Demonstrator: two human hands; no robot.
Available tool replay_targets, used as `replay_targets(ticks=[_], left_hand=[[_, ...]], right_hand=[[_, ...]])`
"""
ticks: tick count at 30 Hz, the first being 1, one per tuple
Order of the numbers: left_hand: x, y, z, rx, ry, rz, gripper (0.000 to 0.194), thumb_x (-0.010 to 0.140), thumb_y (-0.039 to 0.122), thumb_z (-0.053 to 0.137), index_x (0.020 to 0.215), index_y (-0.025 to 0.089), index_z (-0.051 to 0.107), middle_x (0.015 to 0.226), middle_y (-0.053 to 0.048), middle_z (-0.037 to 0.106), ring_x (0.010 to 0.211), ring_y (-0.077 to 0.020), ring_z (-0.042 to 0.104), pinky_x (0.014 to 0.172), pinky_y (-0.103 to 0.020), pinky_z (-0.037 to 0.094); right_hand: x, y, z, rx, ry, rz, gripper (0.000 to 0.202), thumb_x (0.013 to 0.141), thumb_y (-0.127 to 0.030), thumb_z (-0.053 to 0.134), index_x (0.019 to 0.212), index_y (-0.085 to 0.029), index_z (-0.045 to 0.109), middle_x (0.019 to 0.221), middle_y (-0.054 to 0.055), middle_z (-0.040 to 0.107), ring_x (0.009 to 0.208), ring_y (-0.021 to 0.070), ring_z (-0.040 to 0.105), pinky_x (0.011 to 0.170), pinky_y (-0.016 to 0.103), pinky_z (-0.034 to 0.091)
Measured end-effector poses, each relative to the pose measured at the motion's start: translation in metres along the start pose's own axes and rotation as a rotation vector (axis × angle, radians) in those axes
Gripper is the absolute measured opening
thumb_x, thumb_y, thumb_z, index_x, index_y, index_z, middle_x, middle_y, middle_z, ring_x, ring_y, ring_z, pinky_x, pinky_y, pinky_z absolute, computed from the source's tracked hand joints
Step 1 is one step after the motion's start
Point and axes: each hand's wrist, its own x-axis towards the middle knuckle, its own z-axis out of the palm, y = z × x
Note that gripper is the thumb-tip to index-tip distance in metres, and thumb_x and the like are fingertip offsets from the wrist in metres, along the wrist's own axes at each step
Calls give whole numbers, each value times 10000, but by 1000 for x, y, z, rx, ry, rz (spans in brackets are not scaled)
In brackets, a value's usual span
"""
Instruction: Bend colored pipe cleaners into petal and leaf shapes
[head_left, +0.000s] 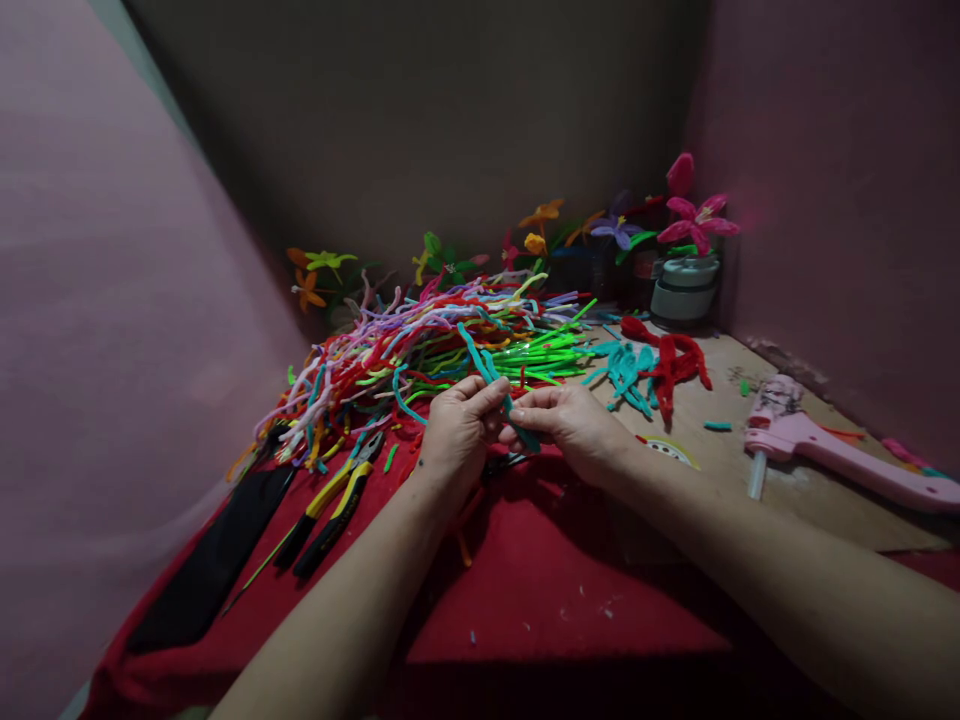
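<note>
Head view: both hands meet at frame centre over the red cloth-covered work surface (570,590). The left hand (457,430) and the right hand (574,425) each pinch the same teal fuzzy pipe-cleaner strand (487,372) between thumb and fingers; the strand runs from the pinch up toward 11 o'clock and its lower end shows between the two hands. Just beyond, at 12 o'clock, lies the loose multicoloured pile of pipe cleaners (420,350). At 2 o'clock a cluster of bent teal pieces (628,375) lies touching red bent pieces (675,362) on the bare brown board (795,500). The pink plastic glue gun (832,450) rests at 3 o'clock, well apart from the hands. Yellow-and-black handled pliers (334,505) lie at 8 o'clock, near the left wrist. Finished pipe-cleaner flowers (694,215) stand at the back wall, 1 o'clock. Risk, as judged: the free end could snag the pile behind it and drag strands along; a slack pinch could let the wire spring out of shape.
</note>
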Motion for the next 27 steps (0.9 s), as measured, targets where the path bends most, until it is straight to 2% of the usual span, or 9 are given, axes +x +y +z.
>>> replay_targets(ticks=[6, 14, 21, 24, 27], left_hand=[[0, 0, -1, 30, -10, 1, 256, 651, 287, 697, 659, 145, 485, 488, 55, 453, 383, -37, 389, 386, -168, 291], [2, -2, -4, 138, 2, 91, 261, 667, 322, 678, 607, 146, 495, 453, 54, 446, 379, -39, 370, 396, -178, 286], [-1, 9, -3, 454, 45, 207, 278, 669, 315, 662, 520, 136, 511, 413, 39, 451, 374, -52, 376, 394, -191, 278], [-1, 14, -5, 456, -46, 228, 146, 661, 277, 663, 654, 140, 611, 508, 31, 498, 425, -65, 405, 429, -198, 322], [3, 16, -10, 565, -140, 390, 93, 681, 233, 644, 745, 174, 678, 700, -1, 529, 584, -92, 478, 560, -215, 397]], right_hand=[[0, -2, -1, -13, 39, 73, 71, 634, -171, 610, 597, -110, 608, 564, 57, 656, 454, 105, 564, 489, 229, 445], [2, -1, -2, -15, 22, 86, 93, 655, -187, 603, 604, -110, 609, 566, 52, 651, 448, 98, 558, 483, 226, 443], [4, 3, -7, 10, 10, 15, 107, 659, -210, 611, 602, -123, 586, 548, 40, 645, 462, 104, 556, 517, 244, 454], [4, 1, -8, 0, 23, 13, 105, 648, -197, 607, 578, -126, 575, 540, 29, 638, 439, 93, 537, 494, 236, 441], [4, -4, -8, -5, 49, 38, 99, 639, -163, 590, 554, -125, 557, 510, 17, 617, 417, 84, 521, 474, 225, 423]])
